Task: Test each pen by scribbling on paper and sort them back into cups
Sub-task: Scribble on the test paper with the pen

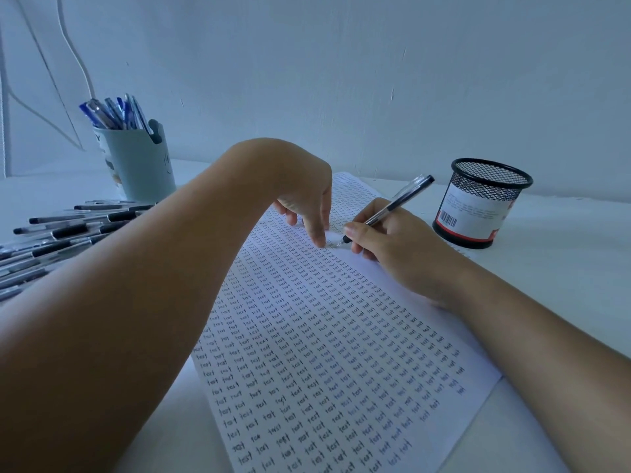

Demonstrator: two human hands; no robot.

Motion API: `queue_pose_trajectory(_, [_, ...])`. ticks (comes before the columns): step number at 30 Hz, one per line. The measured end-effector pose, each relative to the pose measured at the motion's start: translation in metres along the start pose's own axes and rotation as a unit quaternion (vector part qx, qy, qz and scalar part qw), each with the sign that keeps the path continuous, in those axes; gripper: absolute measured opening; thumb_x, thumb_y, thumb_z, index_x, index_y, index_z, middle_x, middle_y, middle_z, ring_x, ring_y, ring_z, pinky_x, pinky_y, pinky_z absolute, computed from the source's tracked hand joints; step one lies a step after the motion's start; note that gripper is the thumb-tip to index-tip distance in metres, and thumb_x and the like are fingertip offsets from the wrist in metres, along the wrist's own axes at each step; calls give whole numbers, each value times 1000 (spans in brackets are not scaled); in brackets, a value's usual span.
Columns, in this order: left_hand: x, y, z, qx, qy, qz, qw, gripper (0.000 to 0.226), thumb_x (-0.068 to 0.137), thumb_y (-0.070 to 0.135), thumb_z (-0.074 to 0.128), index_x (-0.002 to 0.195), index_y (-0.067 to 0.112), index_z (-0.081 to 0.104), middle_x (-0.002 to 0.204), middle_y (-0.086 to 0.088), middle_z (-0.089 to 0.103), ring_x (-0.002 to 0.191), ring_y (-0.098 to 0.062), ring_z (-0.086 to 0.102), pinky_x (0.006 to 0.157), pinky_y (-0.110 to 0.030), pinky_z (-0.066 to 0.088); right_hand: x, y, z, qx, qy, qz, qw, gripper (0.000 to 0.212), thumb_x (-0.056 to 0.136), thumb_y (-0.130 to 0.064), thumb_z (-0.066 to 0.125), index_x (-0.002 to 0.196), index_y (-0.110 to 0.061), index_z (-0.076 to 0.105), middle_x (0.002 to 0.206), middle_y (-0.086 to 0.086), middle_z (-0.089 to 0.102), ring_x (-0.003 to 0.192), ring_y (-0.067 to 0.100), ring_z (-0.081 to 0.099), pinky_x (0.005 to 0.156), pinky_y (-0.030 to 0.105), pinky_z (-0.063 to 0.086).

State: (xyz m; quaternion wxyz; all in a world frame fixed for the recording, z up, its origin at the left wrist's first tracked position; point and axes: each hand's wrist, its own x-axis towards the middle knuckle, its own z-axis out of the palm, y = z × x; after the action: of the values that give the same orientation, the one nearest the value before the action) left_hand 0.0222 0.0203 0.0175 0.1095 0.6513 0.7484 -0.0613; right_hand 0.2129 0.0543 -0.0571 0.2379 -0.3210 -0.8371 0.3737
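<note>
A person sits at a white desk with a sheet of paper nearly covered in rows of the handwritten word "test". The right hand pinches a clear-barrelled pen with a black cap end, low on its grip, tip resting on the paper in a small blank gap near the top. The left hand arches over the sheet just beside the tip, fingers pointing down and fingertips pressing the paper flat; it holds nothing.

The pen looks light, stiff and smooth, likely best held near the darker grip sleeve where fingers will not slide. The paper is thin and would shift easily without the steadying hand.

At far left lies a heap of black pens, well apart from both hands. Behind it a pale blue cup holds blue pens. A black mesh cup stands near the right hand; whether anything is inside cannot be told.
</note>
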Motion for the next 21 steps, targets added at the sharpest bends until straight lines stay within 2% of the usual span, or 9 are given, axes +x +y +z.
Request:
queue_pose_trajectory(6, [-1, 1, 0, 2, -5, 1, 1000, 39, 71, 52, 88, 105, 36, 77, 53, 26, 64, 83, -5, 68, 86, -26, 52, -1, -1, 2, -6, 10, -5, 1000, 22, 102, -42, 60, 89, -25, 65, 83, -6, 72, 76, 7, 62, 81, 37, 52])
queue_pose_trajectory(8, [-2, 1, 0, 1, -6, 1, 1000, 38, 71, 51, 88, 105, 35, 77, 53, 26, 64, 83, -5, 68, 88, -27, 52, -2, -1, 1, -5, 6, -3, 1000, 22, 102, -42, 59, 89, -25, 63, 75, -13, 69, 71, 2, 59, 75, 33, 48])
queue_pose_trajectory(10, [-1, 1, 0, 0, -7, 2, 1000, 39, 70, 52, 88, 104, 35, 77, 55, 24, 66, 83, -5, 69, 91, -28, 53, -2, -1, 2, 8, 7, 1, 1000, 20, 102, -41, 60, 90, -25, 62, 73, -15, 69, 69, -1, 59, 77, 30, 47])
queue_pose_trajectory(15, [-1, 1, 0, -4, -3, 3, 1000, 39, 71, 51, 88, 105, 35, 77, 53, 24, 65, 81, -5, 68, 79, -23, 51, -1, -3, 3, 16, 11, 2, 1000, 19, 102, -40, 61, 92, -23, 64, 78, -12, 72, 69, -4, 61, 79, 29, 49])
queue_pose_trajectory(18, [-2, 1, 0, -5, -5, 1, 1000, 40, 70, 52, 89, 105, 35, 78, 56, 24, 66, 84, -6, 70, 87, -26, 53, -2, -3, 3, 17, 19, 1, 1000, 20, 103, -38, 60, 93, -21, 65, 83, -4, 73, 73, 3, 62, 82, 34, 52])
queue_pose_trajectory(21, [-3, 1, 0, -3, -6, -1, 1000, 41, 70, 53, 88, 106, 36, 77, 56, 25, 66, 87, -6, 69, 89, -27, 52, -2, -3, 1, 110, 33, 9, 993, 18, 105, -32, 59, 97, -15, 62, 83, 3, 69, 76, 9, 60, 81, 33, 51])
